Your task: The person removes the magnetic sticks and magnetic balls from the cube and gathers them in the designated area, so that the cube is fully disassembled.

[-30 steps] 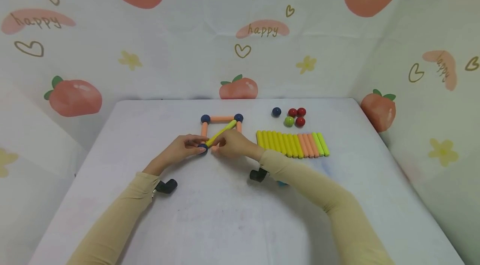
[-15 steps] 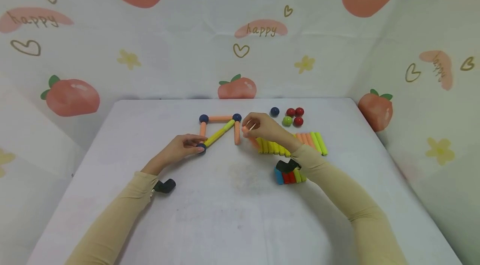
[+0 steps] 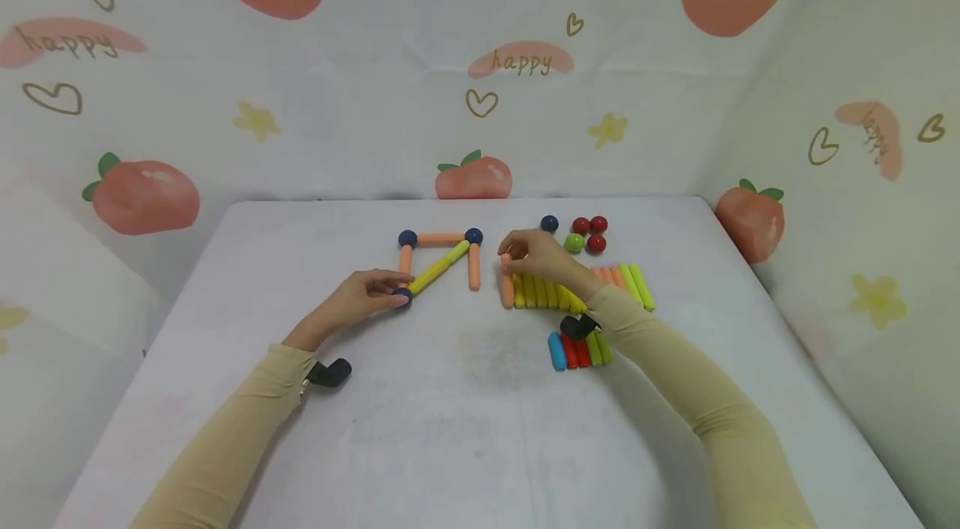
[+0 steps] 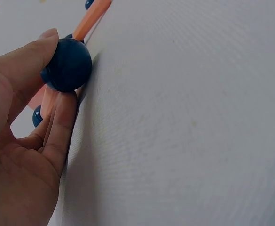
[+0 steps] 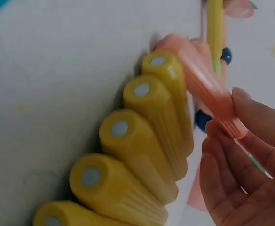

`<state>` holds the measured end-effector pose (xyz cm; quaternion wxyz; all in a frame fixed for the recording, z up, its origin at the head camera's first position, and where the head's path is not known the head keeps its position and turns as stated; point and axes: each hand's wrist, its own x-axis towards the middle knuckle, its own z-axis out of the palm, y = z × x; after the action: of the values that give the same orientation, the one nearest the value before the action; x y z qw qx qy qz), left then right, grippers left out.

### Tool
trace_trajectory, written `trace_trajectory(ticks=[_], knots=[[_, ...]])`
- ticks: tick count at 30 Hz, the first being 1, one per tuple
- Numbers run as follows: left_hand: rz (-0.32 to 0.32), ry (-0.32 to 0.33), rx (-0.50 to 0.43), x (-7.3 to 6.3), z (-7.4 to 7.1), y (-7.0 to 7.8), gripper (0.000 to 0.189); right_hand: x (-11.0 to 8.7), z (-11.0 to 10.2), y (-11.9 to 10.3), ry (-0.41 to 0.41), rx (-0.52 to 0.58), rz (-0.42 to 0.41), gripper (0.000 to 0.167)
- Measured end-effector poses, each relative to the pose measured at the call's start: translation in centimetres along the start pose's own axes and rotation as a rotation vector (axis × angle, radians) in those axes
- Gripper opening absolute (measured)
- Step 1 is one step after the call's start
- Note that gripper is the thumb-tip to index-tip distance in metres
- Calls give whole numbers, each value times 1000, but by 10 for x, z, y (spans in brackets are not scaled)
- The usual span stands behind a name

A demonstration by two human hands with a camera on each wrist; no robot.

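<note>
My left hand [image 3: 354,300] pinches a dark blue ball [image 4: 69,65] between thumb and fingers at the near-left corner of a frame of magnetic sticks and balls. Orange sticks [image 3: 441,238] form its left, back and right sides, with more blue balls at the two back corners. A yellow-and-lime diagonal [image 3: 432,271] runs from the held ball to the back-right ball [image 3: 474,237]. My right hand [image 3: 543,257] pinches one end of a loose orange magnetic stick [image 5: 200,77]. That stick's other end is down beside the first of the yellow sticks [image 5: 121,129].
Orange and lime sticks [image 3: 635,287] continue the row rightward, partly behind the right hand. Short blue, red and green sticks [image 3: 577,351] lie nearer. Behind the row are several red balls [image 3: 597,243], a green ball [image 3: 574,242] and a blue ball [image 3: 549,223].
My right hand has moved right from the frame to the row's left end, bringing an orange stick, which has turned nearly parallel to the yellow ones. The left hand stays on the blue ball.
</note>
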<state>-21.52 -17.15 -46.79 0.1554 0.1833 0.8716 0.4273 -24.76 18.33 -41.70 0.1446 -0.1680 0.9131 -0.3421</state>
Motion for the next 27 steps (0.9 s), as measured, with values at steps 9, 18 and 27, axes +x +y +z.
trace_trajectory(ticks=[9, 18, 27], knots=[[-7, 4, -3, -1, 0, 1, 43, 8, 5, 2, -12, -70, -6, 26], [-3, -12, -1, 1, 0, 0, 45, 17, 10, 11, -71, -93, -1, 23], [-30, -77, 38, 12, -24, 7, 49, -2, 28, -26, 102, -69, -113, 28]])
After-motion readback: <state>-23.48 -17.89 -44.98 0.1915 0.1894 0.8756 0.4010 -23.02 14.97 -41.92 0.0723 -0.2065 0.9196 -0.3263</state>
